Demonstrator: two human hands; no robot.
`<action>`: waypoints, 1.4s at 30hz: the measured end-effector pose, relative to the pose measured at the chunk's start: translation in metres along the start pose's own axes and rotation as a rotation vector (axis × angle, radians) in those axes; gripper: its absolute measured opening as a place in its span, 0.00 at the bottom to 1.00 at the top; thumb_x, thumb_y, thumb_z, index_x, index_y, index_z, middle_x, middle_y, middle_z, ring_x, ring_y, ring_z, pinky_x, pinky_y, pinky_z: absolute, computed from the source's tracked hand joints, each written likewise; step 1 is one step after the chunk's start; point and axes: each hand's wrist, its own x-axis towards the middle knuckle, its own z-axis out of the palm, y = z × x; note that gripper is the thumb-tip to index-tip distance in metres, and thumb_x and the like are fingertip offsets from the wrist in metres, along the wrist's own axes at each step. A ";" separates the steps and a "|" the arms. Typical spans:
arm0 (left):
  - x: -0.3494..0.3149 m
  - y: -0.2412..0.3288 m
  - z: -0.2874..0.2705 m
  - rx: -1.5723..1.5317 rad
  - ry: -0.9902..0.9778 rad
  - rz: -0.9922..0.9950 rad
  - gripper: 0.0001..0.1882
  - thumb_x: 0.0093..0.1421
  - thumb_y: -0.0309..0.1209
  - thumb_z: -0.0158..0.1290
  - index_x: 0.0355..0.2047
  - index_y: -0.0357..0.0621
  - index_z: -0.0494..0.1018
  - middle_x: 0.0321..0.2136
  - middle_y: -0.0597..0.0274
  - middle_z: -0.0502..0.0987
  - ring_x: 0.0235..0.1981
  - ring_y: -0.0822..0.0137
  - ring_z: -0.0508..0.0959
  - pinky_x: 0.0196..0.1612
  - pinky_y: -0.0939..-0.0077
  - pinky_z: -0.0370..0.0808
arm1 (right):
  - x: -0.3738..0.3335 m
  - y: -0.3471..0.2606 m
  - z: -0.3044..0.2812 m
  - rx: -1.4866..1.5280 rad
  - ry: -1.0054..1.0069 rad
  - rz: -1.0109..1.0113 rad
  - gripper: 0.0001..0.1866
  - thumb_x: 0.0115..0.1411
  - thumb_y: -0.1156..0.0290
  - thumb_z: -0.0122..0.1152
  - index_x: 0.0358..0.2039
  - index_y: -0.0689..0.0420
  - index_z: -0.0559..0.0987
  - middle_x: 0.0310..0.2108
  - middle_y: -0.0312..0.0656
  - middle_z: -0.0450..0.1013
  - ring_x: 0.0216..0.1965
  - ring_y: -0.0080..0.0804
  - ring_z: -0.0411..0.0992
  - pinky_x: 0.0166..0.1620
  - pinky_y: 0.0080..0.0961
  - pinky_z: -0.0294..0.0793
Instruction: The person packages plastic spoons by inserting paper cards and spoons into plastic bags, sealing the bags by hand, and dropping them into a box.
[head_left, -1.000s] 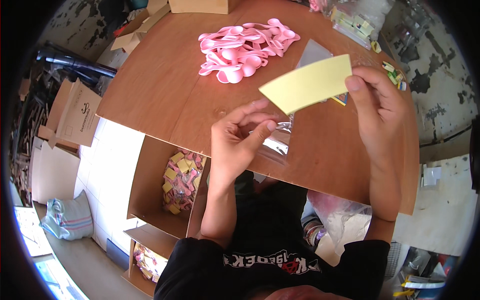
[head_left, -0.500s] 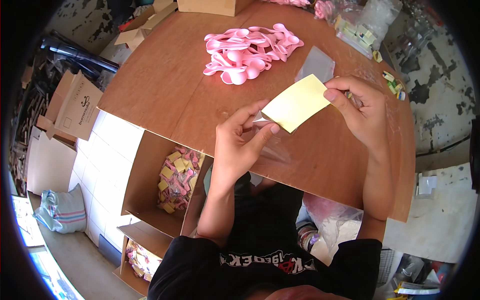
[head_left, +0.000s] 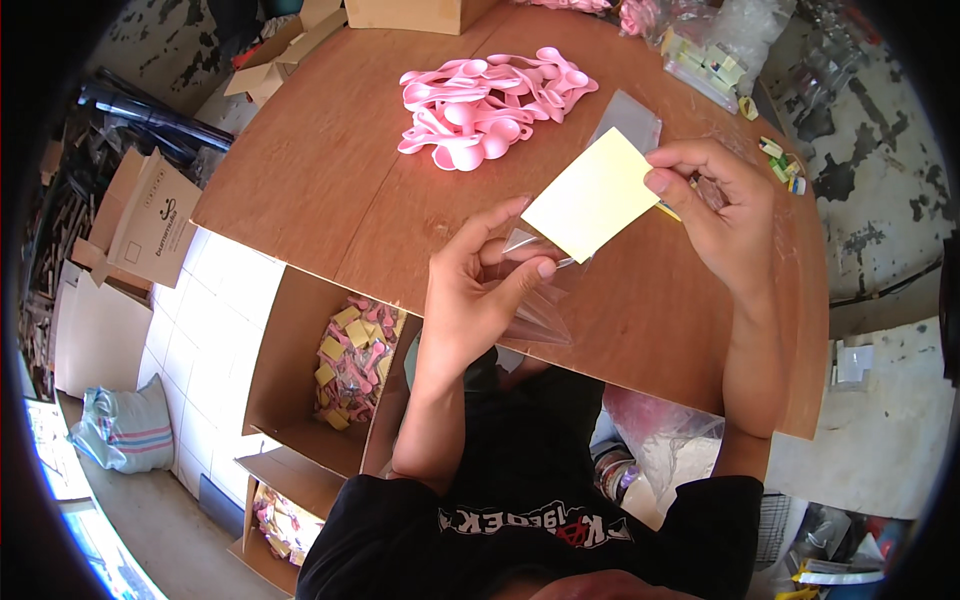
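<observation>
Between finger and thumb, my right hand (head_left: pixel 712 205) pinches the right edge of a pale yellow card (head_left: pixel 592 195). My left hand (head_left: pixel 488 270) is closed on a clear plastic bag (head_left: pixel 540 312), which hangs below its thumb. The card's lower left edge is close to the bag's mouth; whether it is inside cannot be made out. Beyond the hands lies a heap of pink plastic spoons (head_left: pixel 460 115) on the brown wooden table (head_left: pixel 330 190). A stack of flat clear bags (head_left: pixel 628 115) lies behind the card, partly covered by it.
An open carton (head_left: pixel 290 350) below the table's left edge holds packed pink spoons with yellow cards. Another carton (head_left: pixel 275 455) stands below it. Small folded pieces (head_left: pixel 780 162) lie at the table's right edge, with a plastic tray of yellow pieces (head_left: pixel 710 65) farther back.
The yellow card has turned flatter toward view and risen slightly. The bag in my left hand shows more of its length. My right hand keeps its pinch.
</observation>
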 end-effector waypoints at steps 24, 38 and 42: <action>-0.008 0.010 0.010 0.255 -0.011 0.193 0.19 0.54 0.23 0.64 0.47 0.35 0.77 0.38 0.51 0.83 0.37 0.66 0.84 0.39 0.76 0.79 | -0.003 -0.036 0.009 -0.074 -0.610 -0.069 0.11 0.53 0.71 0.68 0.38 0.58 0.83 0.39 0.45 0.76 0.38 0.41 0.75 0.42 0.32 0.74; -0.007 0.026 -0.003 0.437 -0.012 0.268 0.31 0.51 0.27 0.67 0.55 0.37 0.69 0.41 0.46 0.80 0.42 0.52 0.83 0.42 0.67 0.78 | 0.028 -0.032 0.033 -0.201 -0.843 -0.120 0.08 0.58 0.74 0.62 0.38 0.60 0.83 0.31 0.47 0.80 0.27 0.42 0.77 0.33 0.30 0.75; -0.005 0.015 -0.019 0.395 -0.004 0.081 0.21 0.55 0.24 0.63 0.50 0.38 0.72 0.34 0.47 0.82 0.38 0.54 0.84 0.40 0.70 0.77 | 0.072 0.011 0.021 0.170 -0.947 0.221 0.08 0.61 0.71 0.62 0.38 0.60 0.83 0.31 0.39 0.81 0.29 0.26 0.77 0.34 0.21 0.76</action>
